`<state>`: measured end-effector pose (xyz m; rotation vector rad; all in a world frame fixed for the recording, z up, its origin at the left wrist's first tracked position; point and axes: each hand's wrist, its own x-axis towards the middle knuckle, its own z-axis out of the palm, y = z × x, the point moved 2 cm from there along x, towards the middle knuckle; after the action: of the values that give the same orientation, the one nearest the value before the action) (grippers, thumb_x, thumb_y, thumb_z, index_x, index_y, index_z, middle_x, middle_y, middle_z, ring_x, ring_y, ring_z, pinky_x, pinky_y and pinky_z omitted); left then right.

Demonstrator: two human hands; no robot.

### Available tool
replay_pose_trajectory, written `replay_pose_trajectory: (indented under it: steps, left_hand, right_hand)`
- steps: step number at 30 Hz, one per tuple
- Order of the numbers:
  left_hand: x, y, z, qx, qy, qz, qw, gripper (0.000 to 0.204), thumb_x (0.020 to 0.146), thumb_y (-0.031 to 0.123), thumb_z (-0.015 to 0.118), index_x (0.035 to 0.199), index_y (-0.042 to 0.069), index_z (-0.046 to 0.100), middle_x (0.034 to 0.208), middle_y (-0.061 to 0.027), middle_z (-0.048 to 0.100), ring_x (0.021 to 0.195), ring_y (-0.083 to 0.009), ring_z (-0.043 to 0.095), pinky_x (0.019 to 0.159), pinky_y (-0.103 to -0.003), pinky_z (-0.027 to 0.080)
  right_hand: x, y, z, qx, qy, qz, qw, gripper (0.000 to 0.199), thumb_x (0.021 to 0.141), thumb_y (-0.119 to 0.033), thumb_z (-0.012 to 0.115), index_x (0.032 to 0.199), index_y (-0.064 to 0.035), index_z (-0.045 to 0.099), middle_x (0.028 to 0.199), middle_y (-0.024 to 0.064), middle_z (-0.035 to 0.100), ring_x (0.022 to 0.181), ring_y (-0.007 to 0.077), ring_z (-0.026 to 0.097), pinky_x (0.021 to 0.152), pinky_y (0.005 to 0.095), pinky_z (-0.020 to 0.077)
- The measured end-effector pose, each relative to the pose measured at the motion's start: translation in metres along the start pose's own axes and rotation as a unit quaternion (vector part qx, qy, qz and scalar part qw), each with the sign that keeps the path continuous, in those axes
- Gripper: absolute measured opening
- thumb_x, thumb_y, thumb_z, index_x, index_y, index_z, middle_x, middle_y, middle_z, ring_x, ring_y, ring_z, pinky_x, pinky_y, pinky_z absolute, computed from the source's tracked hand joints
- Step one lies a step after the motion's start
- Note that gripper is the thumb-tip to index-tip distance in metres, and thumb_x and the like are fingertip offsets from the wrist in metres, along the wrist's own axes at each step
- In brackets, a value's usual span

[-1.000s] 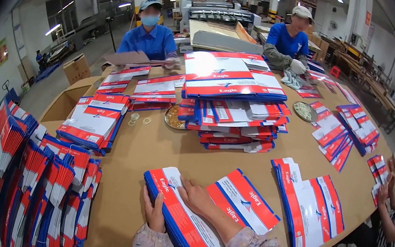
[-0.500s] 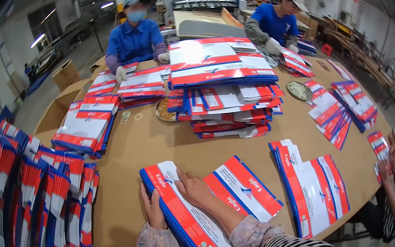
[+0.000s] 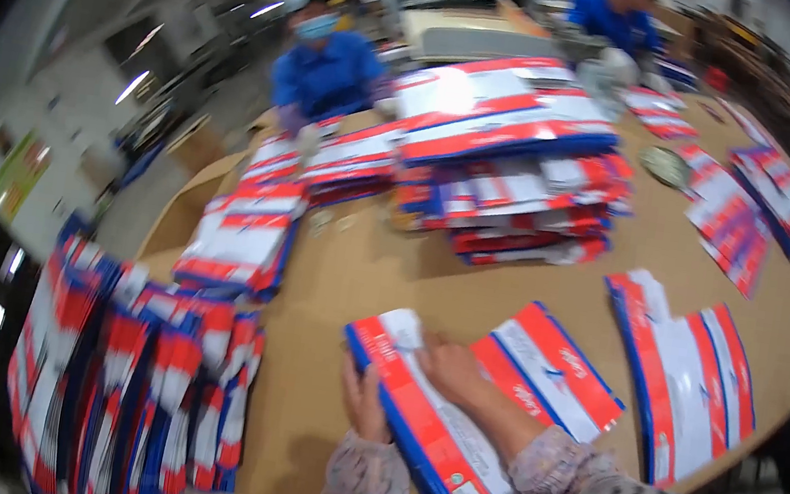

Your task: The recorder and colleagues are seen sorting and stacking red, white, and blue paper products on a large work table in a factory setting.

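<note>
A slim stack of flat red, white and blue printed cartons [image 3: 436, 420] lies aslant in front of me at the table's near edge. My left hand [image 3: 366, 403] grips its blue left edge, with the thumb and fingers closed against the side. Across the stack, my right hand [image 3: 454, 369] presses its bent fingers at the upper right edge; motion blur softens them. Right beside that hand lies another flat carton pile [image 3: 551, 370], partly behind my right forearm.
A tall carton pile [image 3: 513, 122] stands mid-table. More cartons lie at the right [image 3: 683, 389] and left [image 3: 240, 235], with upright bundles [image 3: 134, 382] at lower left. A small round dish [image 3: 665, 166] sits farther back. Co-workers [image 3: 327, 71] are around the brown table [image 3: 330, 278].
The whole view has swung, so the table and piles appear farther right, and it is blurred. Both my hands stay at the same stack; the right fingers look more bent.
</note>
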<state>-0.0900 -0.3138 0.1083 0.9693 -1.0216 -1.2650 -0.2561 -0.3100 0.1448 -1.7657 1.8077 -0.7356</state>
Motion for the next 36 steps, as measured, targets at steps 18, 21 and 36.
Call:
replay_pose_trajectory:
  steps: [18, 21, 36]
  left_hand:
    - [0.004, -0.011, 0.017, 0.15, 0.095, 0.077, 0.981, 0.082, 0.082, 0.039, 0.069, 0.143, -0.001, 0.03, 0.143, -0.0198, 0.037, 0.134, -0.028, 0.035, 0.112, -0.038, 0.024]
    - [0.005, -0.005, 0.03, 0.179, 0.084, 0.125, 0.972, 0.078, 0.081, 0.039, 0.065, 0.139, -0.003, 0.033, 0.137, -0.0241, 0.042, 0.129, -0.0339, 0.04, 0.109, -0.04, 0.028]
    - [0.001, 0.018, 0.019, 0.092, 0.046, 0.068, 0.992, 0.063, 0.091, 0.022, 0.06, 0.14, -0.004, 0.032, 0.133, -0.0189, 0.047, 0.12, -0.0223, 0.047, 0.103, -0.034, 0.036]
  right_hand:
    - [0.022, 0.039, 0.016, 0.315, -0.08, -0.037, 0.945, 0.048, 0.095, -0.027, 0.044, 0.127, 0.0074, 0.049, 0.121, 0.0225, 0.057, 0.106, 0.0299, 0.058, 0.095, 0.0367, 0.0449]
    - [0.027, 0.043, -0.007, 0.038, 0.005, -0.16, 0.986, 0.044, 0.098, -0.021, 0.037, 0.131, 0.0066, 0.045, 0.124, 0.0246, 0.055, 0.114, 0.0342, 0.054, 0.099, 0.0392, 0.0391]
    - [0.014, 0.002, -0.008, -0.012, 0.019, -0.011, 1.0, 0.041, 0.093, -0.025, 0.048, 0.122, 0.0021, 0.052, 0.111, 0.0292, 0.058, 0.099, 0.0437, 0.058, 0.088, 0.0487, 0.0448]
